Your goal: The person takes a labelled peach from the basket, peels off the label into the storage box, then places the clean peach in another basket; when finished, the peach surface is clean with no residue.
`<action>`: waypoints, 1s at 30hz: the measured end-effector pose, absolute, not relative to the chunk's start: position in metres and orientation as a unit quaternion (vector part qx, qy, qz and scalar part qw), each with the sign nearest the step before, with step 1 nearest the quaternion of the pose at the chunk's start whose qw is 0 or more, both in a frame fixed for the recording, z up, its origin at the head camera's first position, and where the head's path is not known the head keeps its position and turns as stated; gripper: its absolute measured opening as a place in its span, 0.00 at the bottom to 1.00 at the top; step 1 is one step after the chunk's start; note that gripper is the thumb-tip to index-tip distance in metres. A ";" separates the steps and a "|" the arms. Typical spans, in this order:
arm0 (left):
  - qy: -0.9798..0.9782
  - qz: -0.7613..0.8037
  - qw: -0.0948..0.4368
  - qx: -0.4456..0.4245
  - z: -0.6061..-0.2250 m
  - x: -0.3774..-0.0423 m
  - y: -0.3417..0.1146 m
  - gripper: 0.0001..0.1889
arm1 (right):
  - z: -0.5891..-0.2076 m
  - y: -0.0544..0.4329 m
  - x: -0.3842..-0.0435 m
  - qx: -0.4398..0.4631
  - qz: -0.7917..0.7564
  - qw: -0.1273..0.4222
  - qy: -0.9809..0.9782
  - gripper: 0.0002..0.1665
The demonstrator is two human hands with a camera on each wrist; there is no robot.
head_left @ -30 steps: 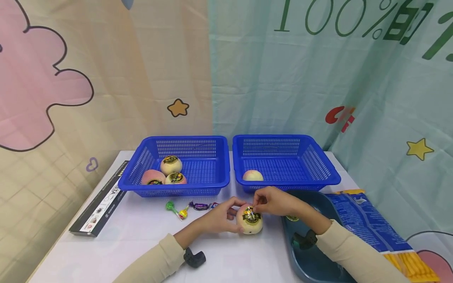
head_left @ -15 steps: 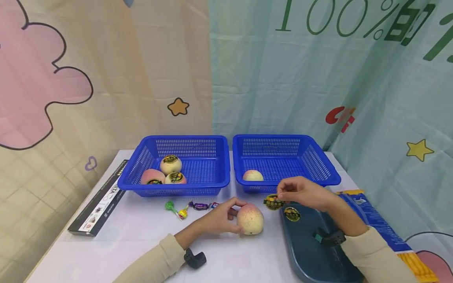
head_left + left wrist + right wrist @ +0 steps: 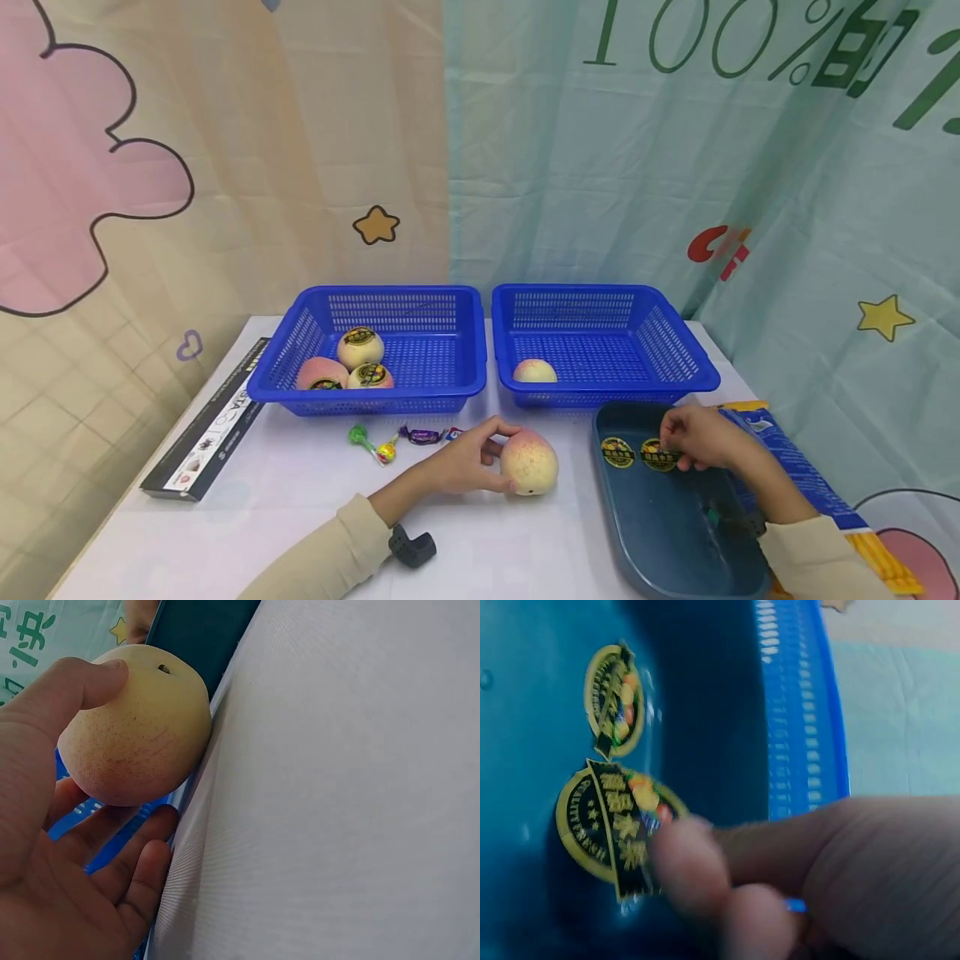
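My left hand (image 3: 467, 463) grips a pale yellow and pink peach (image 3: 531, 463) on the white table, thumb on one side and fingers on the other. No label shows on the peach (image 3: 142, 735) in the left wrist view. Over the far end of a dark teal tray (image 3: 663, 525), my right hand (image 3: 707, 437) pinches the edge of a round black and gold fruit sticker (image 3: 658, 455). A similar sticker (image 3: 617, 452) lies in the tray just left of it. In the right wrist view, fingertips cover one edge of the pinched sticker (image 3: 615, 825).
A blue basket (image 3: 420, 402) at back left contains 3 stickered peaches; another blue basket (image 3: 630, 395) holds one peach (image 3: 535, 372). Lollipops (image 3: 386, 452) and wrapped candy (image 3: 423, 436) lie before them. A long black box (image 3: 210, 425) is at left, a blue packet (image 3: 787, 467) at right.
My right hand has peeled the sticker off the peach and carried it right, down to the tray beside the other sticker. My left hand has kept its hold on the peach.
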State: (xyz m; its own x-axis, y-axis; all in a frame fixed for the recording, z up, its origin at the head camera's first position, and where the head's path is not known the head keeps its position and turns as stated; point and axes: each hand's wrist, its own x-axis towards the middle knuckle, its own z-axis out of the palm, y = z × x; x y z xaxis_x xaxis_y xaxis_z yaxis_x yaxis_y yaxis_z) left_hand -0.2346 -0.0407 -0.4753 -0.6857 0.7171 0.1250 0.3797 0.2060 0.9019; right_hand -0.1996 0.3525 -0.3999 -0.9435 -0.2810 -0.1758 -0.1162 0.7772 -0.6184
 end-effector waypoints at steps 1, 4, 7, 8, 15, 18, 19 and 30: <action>0.759 0.517 0.163 0.361 -0.475 -0.235 -0.041 0.34 | -0.402 0.350 -0.199 -0.103 -0.300 0.120 0.941 0.10; 0.757 0.518 0.161 0.364 -0.476 -0.236 -0.041 0.35 | -0.405 0.340 -0.198 -0.089 -0.252 0.092 0.959 0.11; 0.756 0.519 0.160 0.364 -0.477 -0.237 -0.041 0.35 | -0.406 0.331 -0.200 -0.068 -0.196 0.080 0.975 0.08; 0.756 0.520 0.159 0.365 -0.477 -0.238 -0.041 0.35 | -0.407 0.329 -0.201 -0.058 -0.183 0.078 0.978 0.08; 0.752 0.522 0.161 0.369 -0.477 -0.236 -0.042 0.35 | -0.419 0.323 -0.206 -0.054 -0.093 0.065 0.992 0.13; 0.752 0.523 0.160 0.368 -0.478 -0.236 -0.042 0.35 | -0.424 0.323 -0.207 -0.061 -0.069 0.052 0.994 0.14; 0.752 0.523 0.160 0.368 -0.478 -0.236 -0.042 0.35 | -0.426 0.323 -0.207 -0.060 -0.066 0.050 0.995 0.14; 0.753 0.520 0.159 0.371 -0.480 -0.237 -0.043 0.34 | -0.429 0.320 -0.205 -0.042 -0.042 0.016 0.998 0.07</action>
